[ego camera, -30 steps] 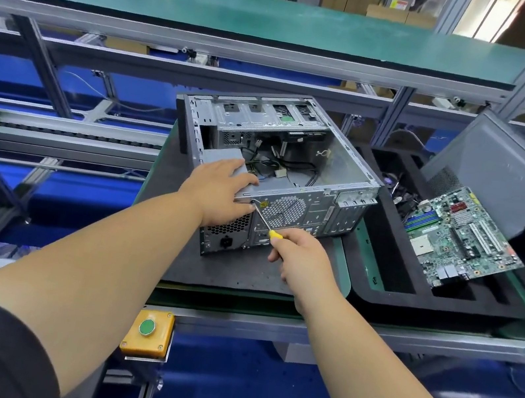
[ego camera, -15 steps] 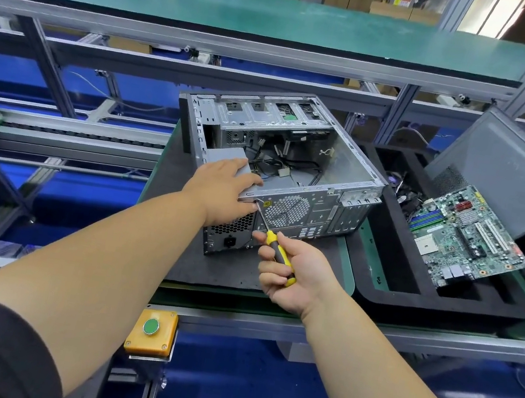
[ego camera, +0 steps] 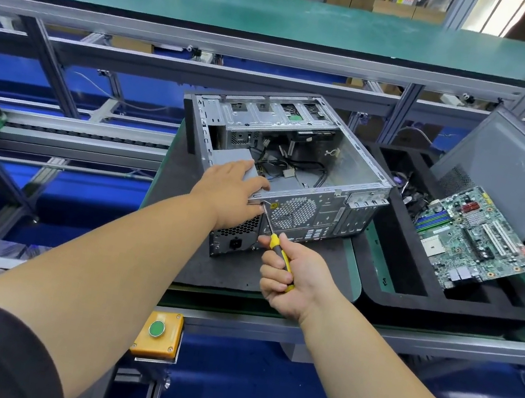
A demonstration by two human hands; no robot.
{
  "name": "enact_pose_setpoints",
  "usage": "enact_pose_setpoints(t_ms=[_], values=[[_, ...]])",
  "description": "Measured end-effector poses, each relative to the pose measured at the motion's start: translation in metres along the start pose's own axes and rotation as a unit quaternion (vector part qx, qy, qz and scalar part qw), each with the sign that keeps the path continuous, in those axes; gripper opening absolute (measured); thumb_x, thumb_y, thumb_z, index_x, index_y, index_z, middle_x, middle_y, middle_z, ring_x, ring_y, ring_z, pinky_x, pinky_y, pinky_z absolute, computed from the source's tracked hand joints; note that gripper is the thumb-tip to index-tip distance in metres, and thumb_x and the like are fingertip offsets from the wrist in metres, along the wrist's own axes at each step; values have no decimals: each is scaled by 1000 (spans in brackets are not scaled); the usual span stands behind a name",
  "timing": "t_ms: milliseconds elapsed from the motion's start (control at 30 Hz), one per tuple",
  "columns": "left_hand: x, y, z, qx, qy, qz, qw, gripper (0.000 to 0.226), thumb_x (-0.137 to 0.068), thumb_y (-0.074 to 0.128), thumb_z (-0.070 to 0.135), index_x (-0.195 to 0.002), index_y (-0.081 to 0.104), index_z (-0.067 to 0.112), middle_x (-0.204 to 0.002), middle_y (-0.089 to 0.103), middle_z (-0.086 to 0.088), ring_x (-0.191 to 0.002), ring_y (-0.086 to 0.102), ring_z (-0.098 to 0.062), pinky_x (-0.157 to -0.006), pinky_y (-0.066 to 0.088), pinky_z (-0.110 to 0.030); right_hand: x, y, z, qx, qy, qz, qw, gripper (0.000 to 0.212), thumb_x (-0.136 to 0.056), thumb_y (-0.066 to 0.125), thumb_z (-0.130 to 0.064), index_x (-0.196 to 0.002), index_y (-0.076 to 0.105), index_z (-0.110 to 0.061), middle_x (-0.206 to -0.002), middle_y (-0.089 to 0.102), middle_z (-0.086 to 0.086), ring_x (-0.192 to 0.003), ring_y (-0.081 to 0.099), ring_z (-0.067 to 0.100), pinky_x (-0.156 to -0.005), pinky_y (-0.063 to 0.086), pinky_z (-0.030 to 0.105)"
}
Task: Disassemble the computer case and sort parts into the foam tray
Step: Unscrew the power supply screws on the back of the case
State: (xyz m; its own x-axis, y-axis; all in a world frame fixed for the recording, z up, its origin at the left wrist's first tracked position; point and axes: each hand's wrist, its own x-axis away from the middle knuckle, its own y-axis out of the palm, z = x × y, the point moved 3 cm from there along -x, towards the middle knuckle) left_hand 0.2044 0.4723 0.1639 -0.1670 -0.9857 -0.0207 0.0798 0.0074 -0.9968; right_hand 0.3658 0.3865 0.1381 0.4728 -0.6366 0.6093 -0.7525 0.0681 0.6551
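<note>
Right hand (ego camera: 292, 282) grips yellow-handled screwdriver (ego camera: 276, 241), tip at rear panel of open computer case (ego camera: 293, 172). Left hand (ego camera: 231, 190) lies flat, fingers straight, on gray power supply (ego camera: 231, 160) inside. Case on dark mat (ego camera: 225, 269); foam tray (ego camera: 412, 293) just right holds motherboard (ego camera: 469, 240).

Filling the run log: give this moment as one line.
step: unscrewing power supply | left hand: resting on power supply | right hand: gripping screwdriver, tip at case rear | motherboard: in foam tray
</note>
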Motion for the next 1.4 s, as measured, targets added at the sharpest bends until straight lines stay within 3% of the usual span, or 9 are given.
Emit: enact_pose_setpoints(t_ms=[333,433,600,667,800,900,967,1200,1400], values=[[2,-1,2,-8,-1,-8,1000,46,-93,43,59,-137,35,47,-162,12,-5,-147,15,-27,-117,13,-44,3,15,-5,310,-115,181,926,30,-106,39,-32,-91,57,-15,-47,38,-6,-31,27,8,-34,23,17],[3,-3,2,-6,-3,-9,1000,47,-93,43,58,-138,36,47,-162,12,-5,-147,14,-27,-117,12,-44,9,12,-10,511,-218,207,805,27,-105,39,-30,-95,57,-13,-70,49,-3,-61,46,18,-55,33,28],[2,-2,3,-6,-4,-13,1000,46,-93,42,59,-137,36,47,-162,11,-5,-147,15,-27,-117,12,-44,7,19,-10,751,-254,294,533,16,-106,38,-27,-113,44,-15,-93,62,3,-76,51,26,-46,22,29],[2,-2,2,-2,-5,-18,1000,46,-93,42,58,-137,36,47,-162,11,-5,-147,14,-27,-117,11,-45,3,24,-7,785,-233,312,482,21,-104,42,-23,-123,41,-14,-106,65,6,-85,60,28,-46,25,28],[1,-3,0,32,-11,-25,999,43,-93,40,47,-136,37,49,-162,12,-3,-147,14,-24,-116,11,-44,4,20,-15,732,-239,256,585,27,-104,41,-32,-118,48,-10,-109,63,8,-95,59,29,-64,35,32],[0,-3,-2,52,-13,-27,998,41,-94,35,42,-134,40,50,-162,13,-2,-146,15,-23,-115,11,-43,3,3,-17,436,-126,158,877,36,-103,44,-37,-96,58,-6,-79,63,10,-53,47,17,-51,33,27],[-1,-3,-2,54,-13,-26,998,39,-96,33,43,-133,41,49,-162,14,-2,-146,15,-23,-115,11,-43,5,-4,-14,246,-34,80,965,43,-104,44,-36,-88,64,0,-65,59,9,-42,39,10,-43,32,20],[0,-3,-1,45,-12,-15,999,38,-102,24,50,-134,43,47,-161,18,-1,-145,18,-23,-115,12,-42,4,-2,1,43,20,-73,996,37,-102,46,-38,-79,55,-10,-51,42,-2,-32,29,7,-31,24,18],[1,-4,0,42,-6,-14,999,38,-103,24,48,-135,43,45,-160,19,-2,-145,18,-24,-116,12,-42,2,3,1,79,-9,-25,997,39,-104,43,-37,-76,51,-11,-46,33,-3,-31,24,8,-30,20,20]])
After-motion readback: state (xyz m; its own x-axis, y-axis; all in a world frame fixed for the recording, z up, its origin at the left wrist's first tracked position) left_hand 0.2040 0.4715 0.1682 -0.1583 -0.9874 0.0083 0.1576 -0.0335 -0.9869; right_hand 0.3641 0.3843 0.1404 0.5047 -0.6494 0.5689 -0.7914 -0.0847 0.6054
